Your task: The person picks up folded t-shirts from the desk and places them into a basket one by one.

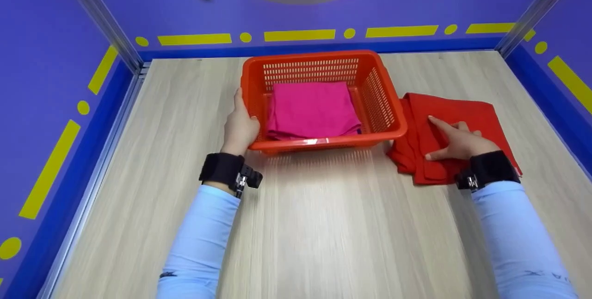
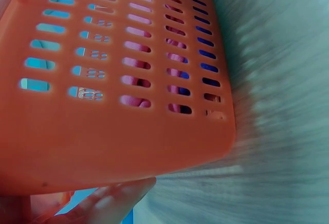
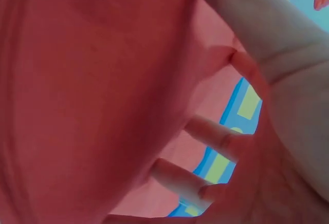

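In the head view, an orange-red plastic basket [image 1: 319, 144] with slotted walls holds a folded pink cloth [image 1: 314, 109]. My left hand [image 1: 240, 127] grips the basket's left side near the front corner, its thumb at the rim. The left wrist view shows the slotted wall close up, with my fingers [image 2: 110, 203] partly hidden beyond its edge. Right of the basket lies a folded red cloth [image 1: 467, 109], its left edge close against the basket. My right hand [image 1: 462, 144] rests on this cloth, thumb and index finger spread apart. In the right wrist view, fingertips press into the fabric.
Both items are on a pale wood-grain table [image 1: 323, 234]. A blue-purple panel [image 1: 296, 16] with yellow markings stands behind, and similar panels rise at the left and right. Metal profiles [image 1: 99, 16] run along the corners.
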### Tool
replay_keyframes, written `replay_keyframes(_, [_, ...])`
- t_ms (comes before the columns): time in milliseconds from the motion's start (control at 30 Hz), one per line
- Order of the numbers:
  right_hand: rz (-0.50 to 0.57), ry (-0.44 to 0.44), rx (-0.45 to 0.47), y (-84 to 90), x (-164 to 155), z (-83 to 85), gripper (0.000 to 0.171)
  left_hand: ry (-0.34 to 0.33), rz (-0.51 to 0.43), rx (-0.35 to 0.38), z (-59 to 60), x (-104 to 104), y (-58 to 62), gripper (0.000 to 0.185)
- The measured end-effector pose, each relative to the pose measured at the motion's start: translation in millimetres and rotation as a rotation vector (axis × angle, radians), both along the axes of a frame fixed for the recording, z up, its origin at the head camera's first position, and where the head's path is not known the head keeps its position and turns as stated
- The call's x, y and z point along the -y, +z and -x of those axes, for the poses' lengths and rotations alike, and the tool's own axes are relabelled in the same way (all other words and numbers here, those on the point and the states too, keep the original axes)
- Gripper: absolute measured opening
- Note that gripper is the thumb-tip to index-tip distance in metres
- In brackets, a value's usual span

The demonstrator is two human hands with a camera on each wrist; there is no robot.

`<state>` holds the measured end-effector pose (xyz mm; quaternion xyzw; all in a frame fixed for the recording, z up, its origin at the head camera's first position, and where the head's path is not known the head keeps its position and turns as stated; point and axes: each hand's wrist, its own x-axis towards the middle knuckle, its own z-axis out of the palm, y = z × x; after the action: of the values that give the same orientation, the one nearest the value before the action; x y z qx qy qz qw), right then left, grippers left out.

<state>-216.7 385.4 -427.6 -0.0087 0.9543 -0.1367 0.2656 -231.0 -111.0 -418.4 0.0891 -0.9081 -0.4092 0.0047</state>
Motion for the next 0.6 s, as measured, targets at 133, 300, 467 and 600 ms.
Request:
replay_keyframes(133, [-0.028,-0.015,0.037,4.3,1.5,-10.8,0.132,0.003,-0.008,0.005,0.0,-0.5,0.3,0.08])
replay_keyframes(300, [-0.052,0.001,0.055,7.7,8.0,-24.1,0.136,0.007,-0.006,0.012,0.5,0.6,-0.4,0.08])
replay_keyframes(467, [-0.058,0.015,0.093,9.5,19.1,-38.8,0.133,0.007,-0.012,0.019,0.6,1.2,-0.3,0.08])
replay_keyframes(600, [-0.063,0.019,0.106,9.1,29.1,-53.9,0.13,0.005,-0.012,0.024,0.8,0.3,0.1,0.079])
